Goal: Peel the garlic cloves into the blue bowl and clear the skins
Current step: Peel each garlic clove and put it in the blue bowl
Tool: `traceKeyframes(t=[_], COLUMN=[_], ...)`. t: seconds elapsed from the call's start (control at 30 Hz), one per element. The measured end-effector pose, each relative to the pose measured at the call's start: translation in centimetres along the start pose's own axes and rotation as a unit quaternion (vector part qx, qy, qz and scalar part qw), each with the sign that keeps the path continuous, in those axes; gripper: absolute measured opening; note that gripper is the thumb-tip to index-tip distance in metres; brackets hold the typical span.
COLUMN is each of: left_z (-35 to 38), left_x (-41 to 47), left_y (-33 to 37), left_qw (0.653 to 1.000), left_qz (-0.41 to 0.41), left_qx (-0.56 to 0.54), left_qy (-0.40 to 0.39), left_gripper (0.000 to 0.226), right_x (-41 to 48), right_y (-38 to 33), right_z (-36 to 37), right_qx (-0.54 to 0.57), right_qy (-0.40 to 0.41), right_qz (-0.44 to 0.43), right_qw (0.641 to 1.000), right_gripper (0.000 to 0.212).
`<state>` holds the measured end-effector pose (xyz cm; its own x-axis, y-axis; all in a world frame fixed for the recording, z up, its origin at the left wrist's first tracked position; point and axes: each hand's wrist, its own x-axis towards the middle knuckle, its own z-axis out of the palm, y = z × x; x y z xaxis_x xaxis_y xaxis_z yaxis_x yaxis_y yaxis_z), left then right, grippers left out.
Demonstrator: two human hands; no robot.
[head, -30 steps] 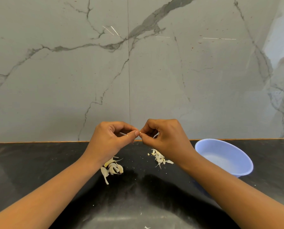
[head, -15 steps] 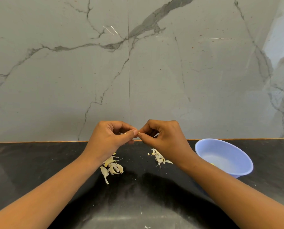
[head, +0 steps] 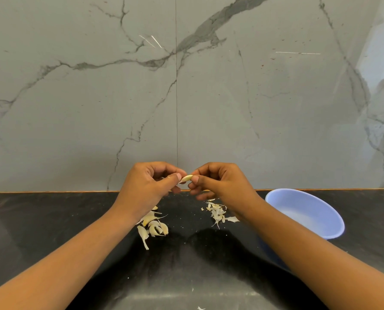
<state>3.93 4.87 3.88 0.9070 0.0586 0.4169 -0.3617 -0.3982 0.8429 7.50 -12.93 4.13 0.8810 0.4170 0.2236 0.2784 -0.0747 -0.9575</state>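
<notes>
Middle of the frame, both hands are up over the black desk (head: 52, 220). The left hand (head: 148, 186) and right hand (head: 220, 184) have thumbs and curled fingers (head: 164, 167) clamped on one pale garlic clove (head: 185, 178) between them. A heap of cloves (head: 153, 224) lies below the left wrist, skins (head: 217, 212) scatter under the right hand, and the blue bowl (head: 320, 211) sits at right.

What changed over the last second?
The left hand and right hand drew slightly apart, exposing a pale garlic clove pinched between them. Before, their fingertips met and hid it. The blue bowl, skins and pile of cloves stayed put.
</notes>
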Motion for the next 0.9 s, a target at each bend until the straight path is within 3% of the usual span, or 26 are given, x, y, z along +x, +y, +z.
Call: traceKeyframes(t=[0.3,0.9], left_z=[-0.22,-0.08], left_x=[-0.23,-0.19], left_y=[-0.06,-0.34], left_qw=[0.984,0.983], left_qz=[0.115,0.087], left_qx=[0.137,0.161], left_qy=[0.011,-0.018], left_gripper=[0.009,0.005], right_x=[-0.06,-0.13], right_y=[-0.21,-0.12], right_z=[-0.23,-0.07], right_qx=[-0.048,-0.113], right_qy=[0.012,0.006], right_qz=[-0.016,-0.016], right_qw=[0.999,0.993], right_gripper=[0.007,0.002])
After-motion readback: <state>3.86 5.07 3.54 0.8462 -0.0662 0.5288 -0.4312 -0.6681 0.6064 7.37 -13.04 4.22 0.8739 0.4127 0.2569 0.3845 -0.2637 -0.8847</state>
